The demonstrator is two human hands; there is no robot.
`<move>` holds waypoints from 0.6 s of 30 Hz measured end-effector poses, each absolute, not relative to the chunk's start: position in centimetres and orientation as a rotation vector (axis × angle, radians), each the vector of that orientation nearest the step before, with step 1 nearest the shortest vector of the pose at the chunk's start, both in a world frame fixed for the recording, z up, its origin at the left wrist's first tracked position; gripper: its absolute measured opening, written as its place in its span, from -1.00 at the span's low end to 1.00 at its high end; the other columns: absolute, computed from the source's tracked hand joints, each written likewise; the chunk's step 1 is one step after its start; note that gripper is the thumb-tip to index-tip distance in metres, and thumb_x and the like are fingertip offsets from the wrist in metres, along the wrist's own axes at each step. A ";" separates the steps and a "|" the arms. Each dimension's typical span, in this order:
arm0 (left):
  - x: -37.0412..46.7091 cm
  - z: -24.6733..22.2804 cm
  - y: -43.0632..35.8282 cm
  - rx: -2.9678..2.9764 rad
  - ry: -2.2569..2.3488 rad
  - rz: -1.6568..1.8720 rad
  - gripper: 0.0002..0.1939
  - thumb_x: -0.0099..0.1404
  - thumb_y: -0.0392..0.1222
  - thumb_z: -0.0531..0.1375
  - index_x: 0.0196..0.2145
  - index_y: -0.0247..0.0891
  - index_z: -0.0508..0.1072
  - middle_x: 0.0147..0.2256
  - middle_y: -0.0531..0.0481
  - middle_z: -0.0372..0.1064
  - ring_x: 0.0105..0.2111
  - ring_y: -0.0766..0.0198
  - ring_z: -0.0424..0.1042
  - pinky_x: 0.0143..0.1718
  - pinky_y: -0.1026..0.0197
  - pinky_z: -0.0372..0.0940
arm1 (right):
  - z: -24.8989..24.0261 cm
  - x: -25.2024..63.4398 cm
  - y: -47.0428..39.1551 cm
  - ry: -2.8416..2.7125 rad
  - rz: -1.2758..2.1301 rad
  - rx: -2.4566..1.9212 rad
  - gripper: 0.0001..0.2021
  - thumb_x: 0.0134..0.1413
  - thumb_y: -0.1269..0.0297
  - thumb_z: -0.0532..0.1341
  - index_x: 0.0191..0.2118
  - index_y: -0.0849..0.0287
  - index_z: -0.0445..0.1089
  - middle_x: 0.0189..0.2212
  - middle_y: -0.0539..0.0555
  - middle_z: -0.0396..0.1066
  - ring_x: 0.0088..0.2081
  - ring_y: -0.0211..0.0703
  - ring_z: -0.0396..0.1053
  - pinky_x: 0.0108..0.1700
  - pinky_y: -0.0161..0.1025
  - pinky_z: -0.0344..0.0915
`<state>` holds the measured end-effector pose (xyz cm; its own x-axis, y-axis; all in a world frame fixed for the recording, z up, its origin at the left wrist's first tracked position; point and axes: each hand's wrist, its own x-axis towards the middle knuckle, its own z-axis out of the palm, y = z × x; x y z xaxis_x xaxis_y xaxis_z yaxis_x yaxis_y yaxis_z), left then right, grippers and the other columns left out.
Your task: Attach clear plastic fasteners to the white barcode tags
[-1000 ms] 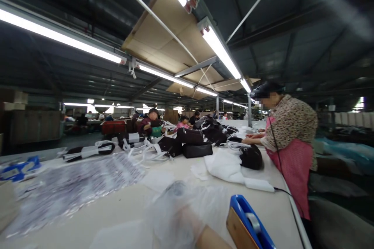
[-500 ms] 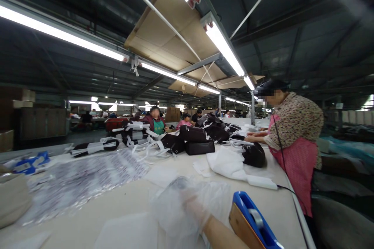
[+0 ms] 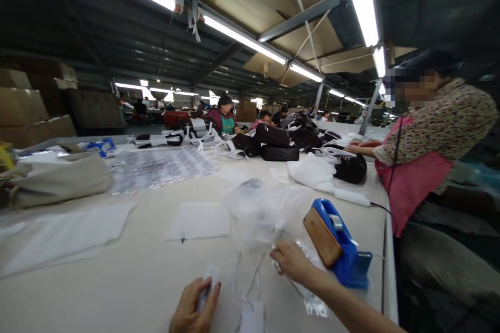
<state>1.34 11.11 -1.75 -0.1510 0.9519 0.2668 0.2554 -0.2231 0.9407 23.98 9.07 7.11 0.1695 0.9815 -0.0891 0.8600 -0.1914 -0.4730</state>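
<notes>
Apparently for easy reach, a crumpled translucent plastic bag (image 3: 253, 213) lies left of the blue plastic tape dispenser (image 3: 347, 266); beside that dispenser, the right hand (image 3: 295, 263) clenches something pale (unidentifiable), while farther left the left hand (image 3: 193, 306) pinches a small whitish flat packet (image 3: 210, 278), likely steadying it

A pale packet (image 3: 212, 272) tilts near a white tag (image 3: 252, 316).

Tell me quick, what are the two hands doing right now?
Left hand: closed on a small, flat, whitish piece.
Right hand: curled closed; what it holds, if anything, can't be told.
</notes>
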 end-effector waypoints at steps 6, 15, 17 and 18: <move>0.3 1.8 9.4 1.484 1.359 1.481 -0.70 -0.03 0.01 0.25 -0.38 -0.23 0.48 -0.23 -0.11 0.41 -0.15 0.07 0.38 -0.04 0.13 0.24 | 7.1 19.1 8.4 -1.621 1.230 -1.837 -0.81 -0.03 0.29 -0.02 -0.57 0.20 0.20 -0.63 -0.04 0.32 -0.62 -0.35 0.33 -0.62 -0.46 0.17; -2.5 3.1 6.6 1.432 1.504 1.599 -0.66 -0.03 0.08 0.24 -0.39 -0.23 0.49 -0.22 -0.09 0.40 -0.14 0.08 0.37 -0.02 0.10 0.23 | 7.5 15.8 9.9 -1.900 1.124 -1.814 -0.74 -0.06 0.17 0.12 -0.37 0.28 0.40 -0.44 0.16 0.46 -0.43 -0.10 0.42 -0.42 -0.25 0.30; -3.0 2.2 6.5 1.432 1.552 1.571 -0.65 -0.04 0.11 0.24 -0.39 -0.22 0.49 -0.24 -0.08 0.41 -0.16 0.07 0.39 -0.02 0.09 0.25 | 7.9 16.7 9.6 -1.977 0.888 -1.838 -0.68 -0.10 0.14 0.19 -0.25 0.27 0.40 -0.28 0.21 0.47 -0.24 -0.01 0.40 -0.20 -0.19 0.25; -3.2 1.6 6.6 1.453 1.564 1.544 -0.64 -0.04 0.11 0.24 -0.39 -0.21 0.49 -0.25 -0.08 0.42 -0.16 0.07 0.40 -0.03 0.08 0.25 | 8.1 17.3 9.3 -2.004 0.786 -1.851 -0.69 -0.06 0.14 0.18 -0.23 0.24 0.41 -0.25 0.21 0.47 -0.18 0.00 0.38 -0.14 -0.18 0.21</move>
<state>-3.23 6.60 1.59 -0.3041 0.8981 0.3177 0.3294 -0.2138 0.9197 17.32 9.27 8.10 -0.1238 0.9821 -0.1421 0.8171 0.0197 -0.5761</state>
